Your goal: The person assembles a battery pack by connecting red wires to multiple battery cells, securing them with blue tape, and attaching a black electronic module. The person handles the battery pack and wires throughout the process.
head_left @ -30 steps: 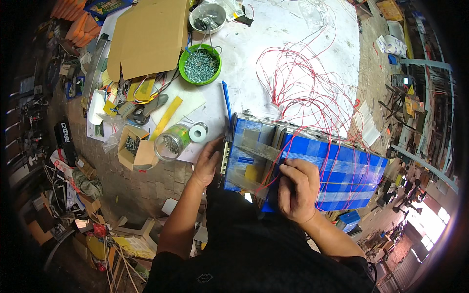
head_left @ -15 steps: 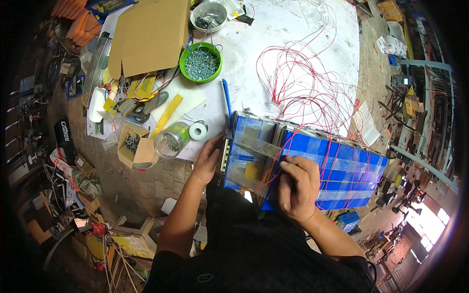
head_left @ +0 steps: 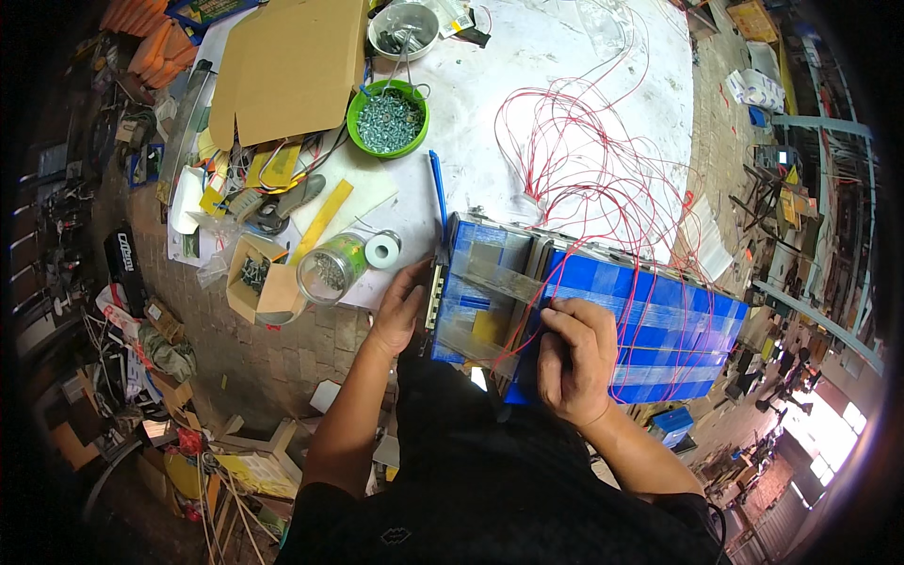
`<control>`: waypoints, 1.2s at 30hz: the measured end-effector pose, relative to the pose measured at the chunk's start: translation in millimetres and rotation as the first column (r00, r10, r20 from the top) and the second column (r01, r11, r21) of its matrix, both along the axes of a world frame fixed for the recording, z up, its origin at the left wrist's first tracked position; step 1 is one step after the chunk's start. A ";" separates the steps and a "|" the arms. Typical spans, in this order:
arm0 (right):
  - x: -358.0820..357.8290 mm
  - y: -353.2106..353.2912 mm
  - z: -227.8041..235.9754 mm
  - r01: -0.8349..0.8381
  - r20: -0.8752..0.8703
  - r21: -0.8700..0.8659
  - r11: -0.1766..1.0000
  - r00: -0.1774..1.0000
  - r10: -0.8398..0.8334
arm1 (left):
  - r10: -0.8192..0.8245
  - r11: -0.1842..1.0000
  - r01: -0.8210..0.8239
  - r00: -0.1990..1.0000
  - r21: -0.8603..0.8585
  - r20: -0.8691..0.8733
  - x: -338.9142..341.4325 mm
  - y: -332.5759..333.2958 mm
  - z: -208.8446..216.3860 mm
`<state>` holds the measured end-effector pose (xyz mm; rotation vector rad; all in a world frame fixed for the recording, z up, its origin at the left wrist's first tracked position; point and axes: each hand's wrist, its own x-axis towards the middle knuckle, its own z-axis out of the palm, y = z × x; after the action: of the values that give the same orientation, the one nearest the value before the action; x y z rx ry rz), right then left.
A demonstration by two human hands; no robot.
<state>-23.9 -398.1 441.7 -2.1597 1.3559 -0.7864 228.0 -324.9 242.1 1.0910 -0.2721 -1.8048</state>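
A long blue battery pack [head_left: 673,320], bound with clear tape, lies at the near edge of the white table. Thin red wires [head_left: 574,122] loop over its far side and across its top. At the pack's left end, beside a metal-edged strip [head_left: 435,298], my left hand [head_left: 400,306] grips the end, with some fingers hidden. My right hand [head_left: 576,358] rests on top with its fingers curled closed, next to a dark seam [head_left: 533,292] running across the pack. Whatever sits between its fingertips is hidden.
Left of the pack stand a clear jar of small screws [head_left: 330,270], a white tape roll [head_left: 382,250] and an open carton of screws [head_left: 254,278]. Farther back are a green bowl of screws [head_left: 388,122], a metal bowl [head_left: 403,30], cardboard [head_left: 287,71] and a blue pen-like stick [head_left: 438,188].
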 end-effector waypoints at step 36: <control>-0.2 1.0 0.8 0.007 -0.006 -0.002 1.000 1.000 -0.007 | 0.007 1.000 -0.007 1.000 -0.001 -0.013 -0.1 0.5 -4.0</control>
<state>-24.1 -397.1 442.4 -2.1614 1.3666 -0.7845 227.9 -324.4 238.1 1.0780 -0.2609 -1.8049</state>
